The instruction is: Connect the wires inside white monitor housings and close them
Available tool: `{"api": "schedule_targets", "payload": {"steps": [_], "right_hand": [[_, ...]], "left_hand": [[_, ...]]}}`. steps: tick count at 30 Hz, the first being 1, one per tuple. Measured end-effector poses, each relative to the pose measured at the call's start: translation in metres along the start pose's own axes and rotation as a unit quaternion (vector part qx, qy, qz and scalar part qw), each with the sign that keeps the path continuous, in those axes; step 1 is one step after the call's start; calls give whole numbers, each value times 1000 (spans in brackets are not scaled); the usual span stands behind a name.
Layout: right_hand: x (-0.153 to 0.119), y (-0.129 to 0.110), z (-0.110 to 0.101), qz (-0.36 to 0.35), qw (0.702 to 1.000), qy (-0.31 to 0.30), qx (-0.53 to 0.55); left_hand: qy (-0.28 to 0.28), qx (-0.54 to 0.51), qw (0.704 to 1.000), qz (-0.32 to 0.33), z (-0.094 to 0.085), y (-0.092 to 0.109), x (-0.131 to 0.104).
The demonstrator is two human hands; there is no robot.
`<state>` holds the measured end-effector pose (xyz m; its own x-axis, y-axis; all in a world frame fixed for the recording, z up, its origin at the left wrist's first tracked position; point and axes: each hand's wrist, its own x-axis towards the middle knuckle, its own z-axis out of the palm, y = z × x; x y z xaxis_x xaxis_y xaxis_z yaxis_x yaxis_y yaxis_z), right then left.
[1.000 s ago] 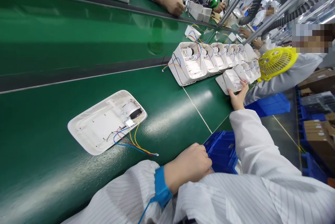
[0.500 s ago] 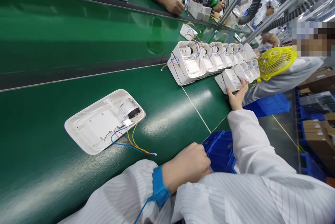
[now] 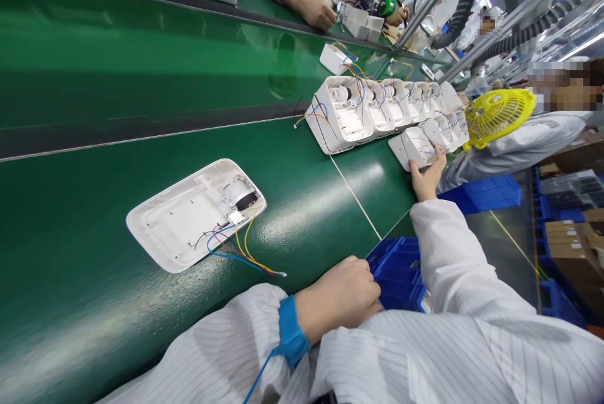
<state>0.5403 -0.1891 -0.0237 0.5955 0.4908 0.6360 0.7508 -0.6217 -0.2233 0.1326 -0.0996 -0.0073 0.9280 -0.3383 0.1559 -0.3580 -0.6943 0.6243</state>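
My right hand (image 3: 427, 180) has its thumb and fingers around the edge of a white plastic housing (image 3: 415, 145) with thin wires, at the near end of a short row. My left hand (image 3: 342, 294), a blue strap (image 3: 291, 331) on its wrist, is curled into a fist by the bench's front edge. Its fingertips face away, so anything inside them is hidden. Left of it, an open white shell (image 3: 189, 228) lies flat on the green bench. That shell carries a round motor (image 3: 240, 194) and red, blue, yellow and black wires ending in a small connector (image 3: 282, 274).
Beyond my right hand stands a longer row of white housings (image 3: 348, 121) with motors. A yellow fan guard (image 3: 500, 116) is near a co-worker's sleeve (image 3: 509, 146). Blue crates (image 3: 396, 272) sit below the edge. Across the belt (image 3: 141, 70), another person's hands (image 3: 314, 4) rest.
The view has shifted slightly, so the flat shell appears a little further right and up. My hands keep the same poses, the right one still on the housing.
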Motion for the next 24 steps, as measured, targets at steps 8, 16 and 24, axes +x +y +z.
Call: {"api": "schedule_targets", "payload": {"steps": [8, 16, 24], "right_hand": [[0, 5, 5, -16, 1000, 6, 8], [-1, 5, 3, -59, 998, 20, 10], [-3, 13, 6, -60, 994, 86, 0]], "left_hand": [[15, 1, 1000, 2, 6, -1, 1], [-8, 4, 1000, -4, 2, 0, 0], [2, 10, 1000, -2, 5, 0, 1]]}}
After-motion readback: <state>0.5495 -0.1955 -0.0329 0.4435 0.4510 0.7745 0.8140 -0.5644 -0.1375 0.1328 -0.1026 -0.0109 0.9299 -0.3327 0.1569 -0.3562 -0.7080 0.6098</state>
